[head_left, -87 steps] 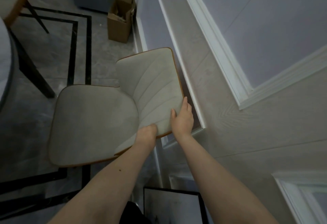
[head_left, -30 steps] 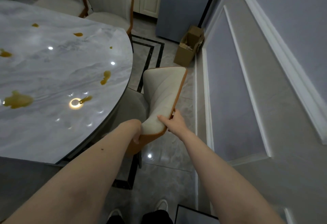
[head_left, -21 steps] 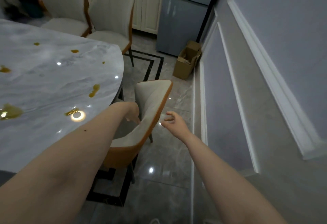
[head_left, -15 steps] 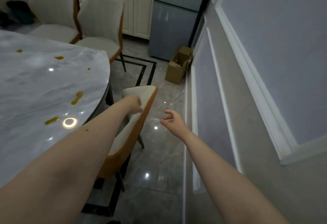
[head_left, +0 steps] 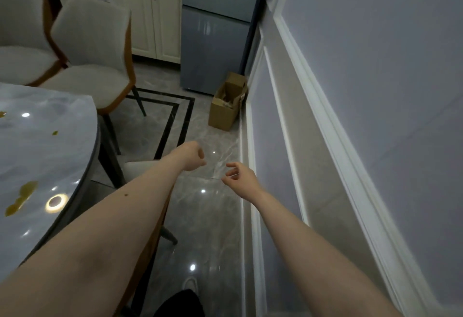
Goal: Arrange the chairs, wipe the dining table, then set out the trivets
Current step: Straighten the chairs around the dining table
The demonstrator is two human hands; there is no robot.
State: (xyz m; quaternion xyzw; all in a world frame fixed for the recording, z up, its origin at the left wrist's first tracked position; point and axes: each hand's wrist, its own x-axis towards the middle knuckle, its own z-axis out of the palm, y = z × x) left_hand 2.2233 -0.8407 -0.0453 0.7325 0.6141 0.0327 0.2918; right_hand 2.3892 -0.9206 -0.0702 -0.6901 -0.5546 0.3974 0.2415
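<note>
Tucked beside the tabletop (head_left: 45,156), the near chair (head_left: 140,166) shows only a strip of pale fabric back and an orange edge under the left forearm; its facing cannot be told. Both hands hold nothing, left hand (head_left: 193,156) loosely curled, right hand (head_left: 239,175) with relaxed fingers, slightly apart above the glossy floor (head_left: 208,216). Yellow spills (head_left: 21,197) mark the marble top.
</note>
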